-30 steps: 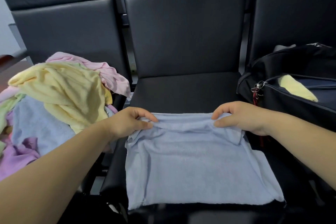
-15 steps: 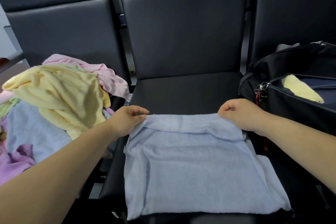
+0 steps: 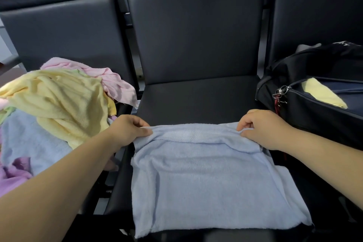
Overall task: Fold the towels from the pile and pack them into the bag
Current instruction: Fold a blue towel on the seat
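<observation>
Blue towel [image 3: 212,179] on black padded seat [image 3: 196,100], dark chair backs [image 3: 192,35] behind

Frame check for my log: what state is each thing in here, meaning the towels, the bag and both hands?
blue towel, spread on the middle seat, far edge turned over toward the person.
left hand, pinches the towel's far left corner.
right hand, pinches the towel's far right corner.
towel pile, crumpled, unfolded, heaped at the left.
bag, unzipped and open at the right.
yellow towel, lying inside the bag.
</observation>
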`<state>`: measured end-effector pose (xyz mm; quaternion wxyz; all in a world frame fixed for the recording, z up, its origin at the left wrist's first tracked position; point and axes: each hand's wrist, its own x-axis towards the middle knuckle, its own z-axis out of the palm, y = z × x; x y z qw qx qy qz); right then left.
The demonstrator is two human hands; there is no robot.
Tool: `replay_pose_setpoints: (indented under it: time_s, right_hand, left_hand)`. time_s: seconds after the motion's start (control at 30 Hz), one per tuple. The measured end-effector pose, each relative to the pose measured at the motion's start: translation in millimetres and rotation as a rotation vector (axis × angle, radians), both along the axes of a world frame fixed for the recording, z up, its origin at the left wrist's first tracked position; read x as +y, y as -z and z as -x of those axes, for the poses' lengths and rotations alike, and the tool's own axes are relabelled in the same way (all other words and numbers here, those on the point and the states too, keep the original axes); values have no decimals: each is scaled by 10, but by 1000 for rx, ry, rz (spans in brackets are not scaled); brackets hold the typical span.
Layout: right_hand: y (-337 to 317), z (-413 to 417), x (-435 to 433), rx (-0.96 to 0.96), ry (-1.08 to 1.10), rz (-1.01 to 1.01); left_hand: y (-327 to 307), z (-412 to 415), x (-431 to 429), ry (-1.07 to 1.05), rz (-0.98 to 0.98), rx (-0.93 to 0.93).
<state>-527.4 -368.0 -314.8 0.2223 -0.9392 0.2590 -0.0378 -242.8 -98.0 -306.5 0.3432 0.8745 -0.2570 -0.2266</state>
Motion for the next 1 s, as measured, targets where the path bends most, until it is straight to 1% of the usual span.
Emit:
replay_pose_setpoints:
  time_s: [0.07, 0.1, 0.2, 0.27, 0.37, 0.53, 0.7, 0.8, 0.87, 0.93, 1.0]
  right_hand:
    - [13, 6, 16, -17, -5, 45]
    - [13, 14, 27, -25, -13, 64]
    - [-4, 56, 72, 13, -72, 61]
    - [-3, 85, 100, 49, -69, 30]
    - [18, 74, 83, 61, 22, -12]
    - [11, 58, 114, 1, 160, -133]
    - [-29, -17, 97, 67, 225, -203]
    - [-52, -78, 96, 131, 262, -220]
    - [-69, -116, 74, 168, 295, -276]
    - [-83, -148, 49, 163, 310, -353]
    - [-96, -171, 46, 151, 349, -382]
  left_hand:
    - [-6, 6, 22, -44, 46, 73]
    - [0, 3, 28, -62, 59, 81]
    - [34, 0, 27, -94, 25, 6]
    - [79, 3, 11, -102, -2, -38]
    - [121, 11, -17, -107, -38, -106]
    - [124, 16, -44, -116, -89, -170]
    - [123, 42, -52, -107, -124, -216]
    - [136, 54, -56, -91, -125, -210]
    - [141, 64, -67, -71, -134, -214]
    - [142, 67, -85, -52, -151, -228]
    - [137, 62, -98, -33, -172, -244]
